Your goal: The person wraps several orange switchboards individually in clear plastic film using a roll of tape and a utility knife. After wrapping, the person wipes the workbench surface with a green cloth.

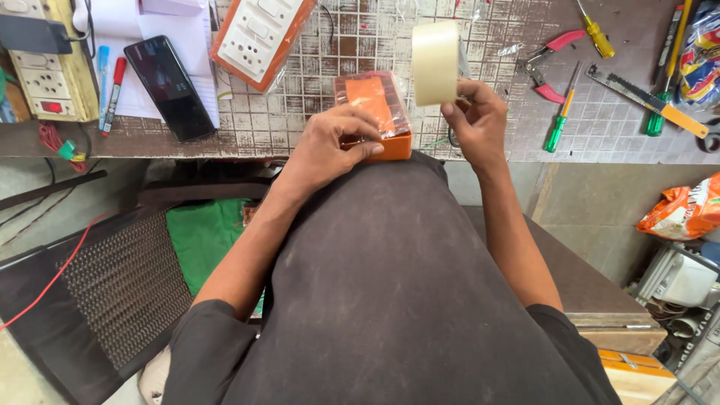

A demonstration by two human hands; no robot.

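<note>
Orange plastic: an orange box point(379, 112) wrapped in clear film sits on the person's dark-clothed knee, at the near edge of the tiled bench point(360, 45); its top face shines under the film
Left hand pose: the left hand point(330, 142) comes in from the lower left with the forearm slanting up across the lap; palm down, fingers curled over the near left part of the box; the thumb lies along the box's front edge; the grip is closed on the box, pressing it onto the knee
Right hand pose: the right hand point(476, 124) rises from the lower right, forearm nearly straight; fingers bent inward, pinching the lower rim of a roll of tape point(435, 61); the grip is closed on the roll
Tape roll: pale beige, standing on edge above the right fingers, just beside the box's upper right corner; whether a strip runs from roll to box I cannot tell
Box to grips: the box lies directly under the left hand and just left of the right hand; the two hands are near each other, not touching
Bench, left: a black phone point(169, 86) lies on white paper; a blue pen and a red marker point(114, 94) beside it; a white switch panel in an orange frame point(259, 34) lies tilted further back
Bench, right: red-handled pliers point(551, 64), a green-handled screwdriver point(561, 124), a yellow-handled screwdriver point(596, 34) and a small saw point(645, 99), all well apart from the hands
Floor, right: an orange bag point(682, 210) lies below the bench
</note>
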